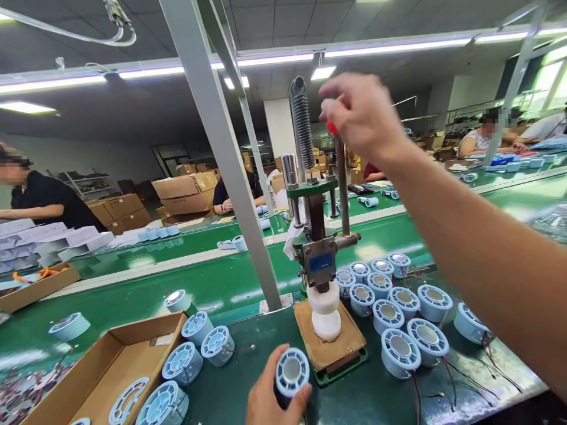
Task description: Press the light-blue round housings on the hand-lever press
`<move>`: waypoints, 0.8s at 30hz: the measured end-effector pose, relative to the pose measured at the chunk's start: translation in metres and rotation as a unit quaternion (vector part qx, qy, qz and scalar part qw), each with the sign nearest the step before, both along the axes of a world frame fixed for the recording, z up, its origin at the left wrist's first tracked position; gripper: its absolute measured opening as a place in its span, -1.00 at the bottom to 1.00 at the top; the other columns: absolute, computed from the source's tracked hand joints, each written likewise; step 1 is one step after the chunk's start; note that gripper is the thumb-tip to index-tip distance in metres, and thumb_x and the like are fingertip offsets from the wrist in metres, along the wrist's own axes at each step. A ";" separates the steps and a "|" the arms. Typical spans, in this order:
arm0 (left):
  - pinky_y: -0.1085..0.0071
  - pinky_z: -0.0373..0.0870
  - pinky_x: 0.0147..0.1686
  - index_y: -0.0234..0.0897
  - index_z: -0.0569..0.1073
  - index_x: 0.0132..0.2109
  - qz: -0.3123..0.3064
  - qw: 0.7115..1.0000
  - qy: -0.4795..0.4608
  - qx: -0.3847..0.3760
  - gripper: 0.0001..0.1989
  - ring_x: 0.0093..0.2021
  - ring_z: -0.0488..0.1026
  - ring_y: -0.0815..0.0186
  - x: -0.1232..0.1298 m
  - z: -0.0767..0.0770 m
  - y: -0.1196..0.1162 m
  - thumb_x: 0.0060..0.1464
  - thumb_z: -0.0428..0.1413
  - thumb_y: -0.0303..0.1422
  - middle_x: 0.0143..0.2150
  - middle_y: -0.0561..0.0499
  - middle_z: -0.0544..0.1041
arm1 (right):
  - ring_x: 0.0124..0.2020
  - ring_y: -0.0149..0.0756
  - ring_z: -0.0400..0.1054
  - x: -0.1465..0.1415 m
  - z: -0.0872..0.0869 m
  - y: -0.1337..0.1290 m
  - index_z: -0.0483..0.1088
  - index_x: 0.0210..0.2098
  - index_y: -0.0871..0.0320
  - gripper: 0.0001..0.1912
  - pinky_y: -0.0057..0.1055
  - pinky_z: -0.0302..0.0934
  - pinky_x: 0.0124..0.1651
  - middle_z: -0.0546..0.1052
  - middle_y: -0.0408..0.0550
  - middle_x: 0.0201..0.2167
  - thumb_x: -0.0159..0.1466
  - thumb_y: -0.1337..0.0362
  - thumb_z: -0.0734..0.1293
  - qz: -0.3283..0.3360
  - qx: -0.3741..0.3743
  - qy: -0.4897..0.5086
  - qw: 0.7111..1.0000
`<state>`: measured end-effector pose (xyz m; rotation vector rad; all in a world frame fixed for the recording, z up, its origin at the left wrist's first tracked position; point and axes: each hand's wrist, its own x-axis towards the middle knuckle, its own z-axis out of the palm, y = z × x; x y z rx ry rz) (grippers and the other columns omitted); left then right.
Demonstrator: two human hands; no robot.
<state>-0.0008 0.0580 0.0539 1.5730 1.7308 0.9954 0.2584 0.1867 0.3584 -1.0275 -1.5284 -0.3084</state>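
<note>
**Currently at the bench: hand press, fan housings, carton**

- Green work table (230, 378), with a green conveyor belt (146, 283) running behind it.
- Hand press (319, 236), upright on a wooden block (349, 342) near the table's middle; a coil spring (302, 121) rises beside its column. A white cylindrical fixture (326, 313) sits under the ram, on the block.
- Cardboard carton (95, 378), open-topped, at the left front of the table. Its inside is mostly bare; a flat pale-blue ring (127, 399) leans at its near edge.
- Group of round pale-blue fan housings (401, 307), right of the press, standing close together with open faces up; thin wires trail from several toward the table's edge.
- Second group of the same housings (195, 348), between carton and press, lying loosely, some tilted.
- Right hand (361, 115), raised at the top of the press lever (342, 189), fingers curled tight around its red knob (331, 127).
- Left hand (272, 395), low at the front edge, just in front of the wooden block; thumb and fingers closed narrowly around a single fan housing (291, 372), its open face turned toward the camera.
- Other people sit at benches beyond the belt, among stacked cardboard boxes.
</note>
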 end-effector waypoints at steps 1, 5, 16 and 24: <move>0.19 0.32 0.10 -0.31 0.41 0.09 -0.004 1.000 -0.011 0.007 -0.34 0.00 0.50 0.02 0.004 0.011 0.010 -0.18 0.14 -0.11 -0.02 -0.14 0.60 | -0.44 -0.39 0.41 -0.002 0.005 0.017 0.47 -0.22 0.20 -0.74 -0.36 0.32 -0.23 0.51 -0.09 -0.39 0.33 0.36 0.14 0.022 -0.020 0.020 0.999; 0.16 0.32 0.06 -0.28 0.42 0.05 -0.062 0.992 -0.097 0.043 -0.40 -0.01 0.47 0.03 0.025 0.036 0.045 -0.17 0.24 -0.16 -0.01 -0.14 0.56 | -0.66 -0.54 0.24 -0.012 -0.005 0.051 0.37 -0.48 0.20 -0.68 -0.52 0.15 -0.47 0.38 -0.17 -0.56 0.30 0.38 0.07 0.056 0.020 0.089 0.994; 0.36 0.35 -0.06 -0.33 0.47 0.00 -0.171 0.950 -0.254 0.053 -0.43 -0.11 0.46 0.20 0.065 0.026 0.075 -0.25 0.33 -0.37 -0.08 -0.06 0.58 | -0.71 -0.63 0.20 -0.014 -0.011 0.042 0.47 -0.43 0.33 -0.71 -0.53 0.12 -0.40 0.40 -0.16 -0.59 0.28 0.41 0.16 0.037 0.054 0.116 0.991; 0.31 0.38 -0.02 -0.32 0.48 0.03 -0.192 0.947 -0.252 0.047 -0.47 -0.09 0.49 0.19 0.078 0.012 0.072 -0.19 0.29 -0.43 -0.05 -0.07 0.59 | -0.71 -0.63 0.24 -0.015 -0.019 0.037 0.51 -0.41 0.38 -0.71 -0.59 0.05 -0.54 0.41 -0.11 -0.60 0.25 0.37 0.19 0.045 0.060 0.128 0.989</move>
